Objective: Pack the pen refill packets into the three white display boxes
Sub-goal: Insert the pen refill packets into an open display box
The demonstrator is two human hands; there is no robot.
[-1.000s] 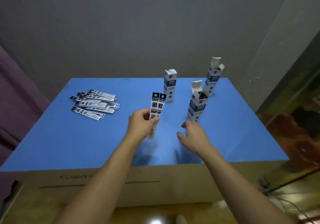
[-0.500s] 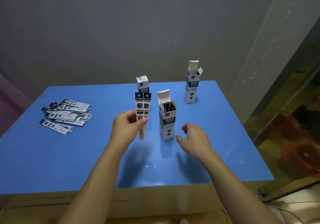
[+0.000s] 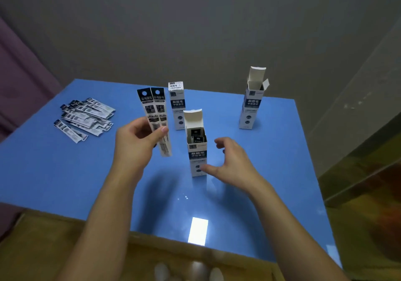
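Between the two hands, on the blue table (image 3: 65,172), stands the nearest display box (image 3: 197,150), upright, its top flap raised and dark packet ends showing inside its open mouth. The left hand (image 3: 136,144) is just to the left of this box and grips two pen refill packets (image 3: 157,120) side by side, thumb across their front and fingers behind, at about their middle; the packets stand nearly upright, tilted a little to the left at the top, with their black punched headers uppermost and their lower ends clear of the table. The right hand (image 3: 230,161) is just to the right of the same box, relaxed and holding nothing, its fingers loosely bent, the thumb tip at the box's lower front corner; whether it touches the card cannot be told. Beyond the left hand's packets a second display box (image 3: 178,107) stands with its top closed. Well beyond the right hand, toward the far right part of the table, a third display box (image 3: 252,105) stands with its flaps up. Far to the left of the left hand lies a loose pile of refill packets (image 3: 84,118), flat and overlapping.
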